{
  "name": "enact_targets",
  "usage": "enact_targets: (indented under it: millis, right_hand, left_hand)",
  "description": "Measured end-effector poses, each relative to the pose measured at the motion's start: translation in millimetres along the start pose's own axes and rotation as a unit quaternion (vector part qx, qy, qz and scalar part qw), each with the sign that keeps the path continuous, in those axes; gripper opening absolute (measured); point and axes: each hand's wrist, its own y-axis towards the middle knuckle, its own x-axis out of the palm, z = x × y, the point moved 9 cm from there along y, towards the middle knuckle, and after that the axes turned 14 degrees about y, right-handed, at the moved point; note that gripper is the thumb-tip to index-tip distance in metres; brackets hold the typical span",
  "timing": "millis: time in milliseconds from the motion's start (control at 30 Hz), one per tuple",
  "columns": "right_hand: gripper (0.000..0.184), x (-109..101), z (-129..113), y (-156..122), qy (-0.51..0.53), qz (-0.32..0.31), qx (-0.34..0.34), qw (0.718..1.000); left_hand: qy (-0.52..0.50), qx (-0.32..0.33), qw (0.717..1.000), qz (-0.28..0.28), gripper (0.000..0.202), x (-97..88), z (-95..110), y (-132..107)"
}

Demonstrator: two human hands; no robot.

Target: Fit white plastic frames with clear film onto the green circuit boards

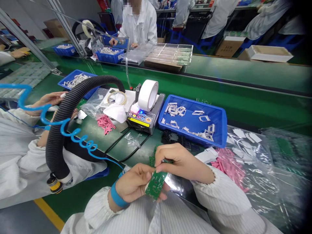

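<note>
A small green circuit board [156, 186] lies tilted in my left hand [134, 183], whose thumb presses on its near side while the other fingers support it from below. My right hand [174, 159] is pinched at the board's upper edge, thumb and forefinger together; whatever is between those fingertips is too small to make out. Behind the fingers, more green board pieces [152, 160] show in part. A blue wrist strap [118, 195] with a coiled cord circles my left wrist.
Ahead stand a tape dispenser [146, 120] with a white roll and a blue bin [195, 100] of white frames. Pink pieces [105, 124] lie to the left; clear bags [243, 146] to the right. A black hose [57, 139] arches near a co-worker's hand [52, 97].
</note>
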Motion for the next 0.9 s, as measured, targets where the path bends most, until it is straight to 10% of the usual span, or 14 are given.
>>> enact_targets:
  millis: [133, 267, 567, 667, 800, 900]
  right_hand:
    - [0.013, -0.3, -3.2, -0.7, -0.088, 0.002, 0.006, 0.996]
    - [0.012, -21.0, -7.5, -15.0, -0.224, 0.156, 0.088, 0.958]
    - [0.021, -21.6, -7.2, -39.2, -0.279, 0.158, 0.164, 0.933]
    - [0.012, -89.0, -17.6, -57.5, -0.335, 0.229, 0.156, 0.9]
    - [0.01, -237.0, -24.7, -116.8, -0.451, 0.408, 0.205, 0.767]
    - [0.013, -319.6, -4.1, -145.5, -0.475, 0.434, 0.246, 0.725]
  left_hand:
    - [-0.041, -0.004, 0.999, 0.012, 0.037, 1.3, -2.5, 6.1]
    - [-0.032, 0.051, 0.994, 0.095, 0.031, -6.0, 11.7, 14.2]
    - [0.008, 0.118, 0.976, 0.18, 0.037, -6.5, 29.2, 33.8]
    - [0.031, 0.104, 0.975, 0.193, 0.042, -8.3, 30.3, 33.7]
    - [0.028, 0.064, 0.964, 0.257, 0.028, -33.3, 16.7, 18.7]
    - [-0.007, 0.036, 0.941, 0.337, 0.024, -65.9, -4.2, -1.3]
